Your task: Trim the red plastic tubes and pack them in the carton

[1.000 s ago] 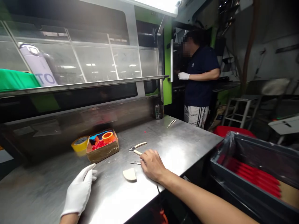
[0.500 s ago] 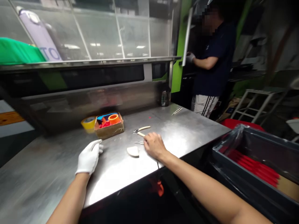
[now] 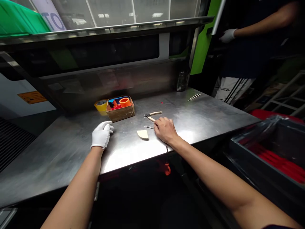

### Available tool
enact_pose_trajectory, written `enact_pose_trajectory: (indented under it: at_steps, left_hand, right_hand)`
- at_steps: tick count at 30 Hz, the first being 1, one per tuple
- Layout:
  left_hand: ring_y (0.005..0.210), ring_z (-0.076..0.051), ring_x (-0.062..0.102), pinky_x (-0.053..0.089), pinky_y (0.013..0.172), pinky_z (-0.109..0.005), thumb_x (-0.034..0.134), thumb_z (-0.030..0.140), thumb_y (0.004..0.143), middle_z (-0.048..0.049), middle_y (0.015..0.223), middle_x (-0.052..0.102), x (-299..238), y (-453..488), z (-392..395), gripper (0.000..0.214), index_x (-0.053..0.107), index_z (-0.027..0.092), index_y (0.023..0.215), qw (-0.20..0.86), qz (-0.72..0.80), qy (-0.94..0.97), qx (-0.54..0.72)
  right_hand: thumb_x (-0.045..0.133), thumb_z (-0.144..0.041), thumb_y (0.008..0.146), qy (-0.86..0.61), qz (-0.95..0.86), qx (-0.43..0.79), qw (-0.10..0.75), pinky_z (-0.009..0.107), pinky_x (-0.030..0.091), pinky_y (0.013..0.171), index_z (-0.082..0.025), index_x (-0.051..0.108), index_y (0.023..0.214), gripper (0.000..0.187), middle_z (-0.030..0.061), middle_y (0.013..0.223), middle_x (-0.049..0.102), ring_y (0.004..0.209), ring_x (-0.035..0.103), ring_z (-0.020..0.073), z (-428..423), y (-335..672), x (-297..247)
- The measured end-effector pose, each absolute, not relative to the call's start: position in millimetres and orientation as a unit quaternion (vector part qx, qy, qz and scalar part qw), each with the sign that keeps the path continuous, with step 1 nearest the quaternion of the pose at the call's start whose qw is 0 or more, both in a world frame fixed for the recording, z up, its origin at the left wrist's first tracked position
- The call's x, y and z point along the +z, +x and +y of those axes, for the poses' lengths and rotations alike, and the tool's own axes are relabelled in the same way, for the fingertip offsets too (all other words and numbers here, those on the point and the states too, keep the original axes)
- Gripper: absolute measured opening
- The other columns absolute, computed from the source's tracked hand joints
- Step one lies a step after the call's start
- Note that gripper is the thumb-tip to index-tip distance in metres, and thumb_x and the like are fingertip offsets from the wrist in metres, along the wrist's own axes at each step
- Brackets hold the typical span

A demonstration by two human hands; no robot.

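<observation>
The person's right hand [image 3: 165,129] lies palm down on the steel desk [image 3: 205,109], fingers loosely curled over the ends of two tools; the fingers hide those ends, so I can't tell whether it has hold of either. One is a pale wooden-handled tool [image 3: 151,119], the other a thin metal pick [image 3: 149,127]. Counting out from that hand: one pair of pale-handled pliers [image 3: 152,113] just beyond it, one cream wedge [image 3: 142,135] just left of it, then the gloved left hand [image 3: 102,135], half-curled and holding nothing, further left. Beyond that glove sit one cardboard box [image 3: 120,109] with an orange tape roll [image 3: 124,102] and red scraps [image 3: 116,107] inside, and one yellow tape roll [image 3: 101,105] against it. Far right of the right hand lie two thin metal rods [image 3: 194,97]; a glass jar [image 3: 181,81] stands at the back. Further right, a black bin [image 3: 267,149] holds red items, partly cut off. A co-worker's white-gloved hand [image 3: 228,35] shows at the top edge, the rest of that person cropped.
</observation>
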State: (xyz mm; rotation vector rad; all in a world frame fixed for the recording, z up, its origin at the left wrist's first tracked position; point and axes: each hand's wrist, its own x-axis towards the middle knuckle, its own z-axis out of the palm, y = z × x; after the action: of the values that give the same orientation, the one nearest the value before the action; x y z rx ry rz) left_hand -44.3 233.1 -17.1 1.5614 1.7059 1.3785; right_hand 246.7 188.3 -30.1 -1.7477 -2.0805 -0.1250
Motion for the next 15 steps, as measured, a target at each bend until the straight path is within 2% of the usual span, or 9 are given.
enact_pose_trajectory:
  at_steps: [11, 15]
  left_hand:
    - [0.063, -0.012, 0.058, 0.05, 0.065, -0.032, 0.051, 0.036, 0.091, -0.0016, 0.083, 0.065, -13, -39, 226, 0.029, 0.062, 0.016, 0.108, 0.222, 0.608, 0.595, 0.476]
    - [0.07, -0.015, 0.063, 0.051, 0.069, -0.03, 0.051, 0.033, 0.085, -0.0025, 0.086, 0.068, -5, -43, 224, 0.031, 0.065, 0.019, 0.109, 0.218, 0.614, 0.604, 0.459]
  right_hand:
    - [0.053, -0.028, 0.094, -0.621, -0.75, -0.043, 0.224, 0.043, 0.04, 0.089, -0.015, 0.06, 0.098, 0.015, 0.0046, 0.099, 0.057, 0.1, 0.052, 0.0227, 192, 245, -31]
    - [0.055, -0.03, 0.093, -0.623, -0.75, -0.068, 0.213, 0.041, 0.043, 0.086, -0.015, 0.06, 0.098, 0.017, 0.0041, 0.099, 0.058, 0.096, 0.053, 0.0215, 193, 243, -27]
